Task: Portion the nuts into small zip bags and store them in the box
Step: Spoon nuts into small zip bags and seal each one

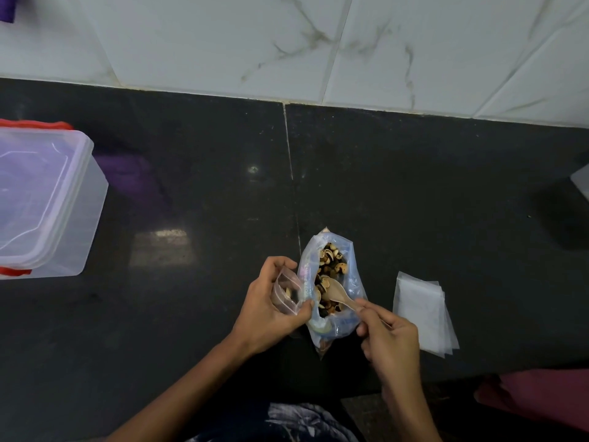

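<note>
A large clear bag of nuts (331, 266) stands open on the dark counter (414, 202), near its front edge. My left hand (271, 307) holds a small zip bag (287, 291) open just left of it; a few nuts lie inside the small bag. My right hand (392, 342) grips the handle of a wooden spoon (334, 291), whose bowl is down among the nuts in the large bag. A stack of empty small zip bags (424, 314) lies flat to the right. The clear plastic box (63, 231) sits at the far left with its lid on.
A white marble-patterned tiled wall (318, 43) rises behind the counter. A purple cloth reflection shows beside the box. A corner of another clear container (581, 183) pokes in at the right edge. Dark red fabric (541, 397) lies at the lower right.
</note>
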Demonstrator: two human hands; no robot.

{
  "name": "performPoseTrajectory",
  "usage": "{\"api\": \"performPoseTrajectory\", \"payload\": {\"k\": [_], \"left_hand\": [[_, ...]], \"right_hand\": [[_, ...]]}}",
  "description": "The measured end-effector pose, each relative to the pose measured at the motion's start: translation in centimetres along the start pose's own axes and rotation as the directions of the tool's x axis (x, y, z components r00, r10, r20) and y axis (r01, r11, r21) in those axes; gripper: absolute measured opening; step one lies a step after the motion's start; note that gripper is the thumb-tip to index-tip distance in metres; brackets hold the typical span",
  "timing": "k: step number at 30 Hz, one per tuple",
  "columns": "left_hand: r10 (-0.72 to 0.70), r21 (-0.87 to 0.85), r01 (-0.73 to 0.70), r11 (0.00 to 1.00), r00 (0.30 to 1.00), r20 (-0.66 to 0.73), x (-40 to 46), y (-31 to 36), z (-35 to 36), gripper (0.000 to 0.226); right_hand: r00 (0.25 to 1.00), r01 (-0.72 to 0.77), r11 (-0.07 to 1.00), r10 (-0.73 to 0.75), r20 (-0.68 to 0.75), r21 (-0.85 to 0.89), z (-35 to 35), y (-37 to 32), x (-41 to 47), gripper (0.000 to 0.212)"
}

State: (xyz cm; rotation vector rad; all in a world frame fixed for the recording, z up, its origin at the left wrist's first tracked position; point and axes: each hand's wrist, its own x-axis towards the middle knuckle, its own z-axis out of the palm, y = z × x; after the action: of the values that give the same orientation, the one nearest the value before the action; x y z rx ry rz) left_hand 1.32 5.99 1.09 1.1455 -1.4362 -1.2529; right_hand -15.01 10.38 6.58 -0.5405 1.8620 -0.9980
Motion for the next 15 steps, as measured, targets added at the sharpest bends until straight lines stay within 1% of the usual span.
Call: {"api": "performPoseTrajectory", "payload": {"k": [3, 5, 10, 15], "left_hand": [[0.005, -0.002, -0.005, 1.000, 1.000, -0.003, 0.0, 0.1, 0.0, 0.050], [0.008, 0.003, -0.008, 1.000, 1.000, -0.020, -0.1, 0.2, 0.0, 0.050], [0.034, 0.029, -0.032, 0.999, 0.994, -0.102, 0.0, 0.2, -0.3, 0.051], [0.068, 0.021, -0.065, 0.998, 0.991, -0.120, 0.0, 0.6, -0.2, 0.050]], "right_hand": [[0.997, -0.079, 0.992, 0.079, -0.005, 0.095, 0.0, -0.1, -0.1, 0.015], [0.995, -0.102, 0.986, 0.104, -0.010, 0.134, -0.2, 0.0, -0.2, 0.015], [0.995, -0.092, 0.980, 0.095, -0.005, 0.175, -0.9, 0.0, -0.9, 0.018], [0.997, -0.067, 0.982, 0.073, -0.024, 0.179, -1.8, -0.5, -1.5, 0.020]]}}
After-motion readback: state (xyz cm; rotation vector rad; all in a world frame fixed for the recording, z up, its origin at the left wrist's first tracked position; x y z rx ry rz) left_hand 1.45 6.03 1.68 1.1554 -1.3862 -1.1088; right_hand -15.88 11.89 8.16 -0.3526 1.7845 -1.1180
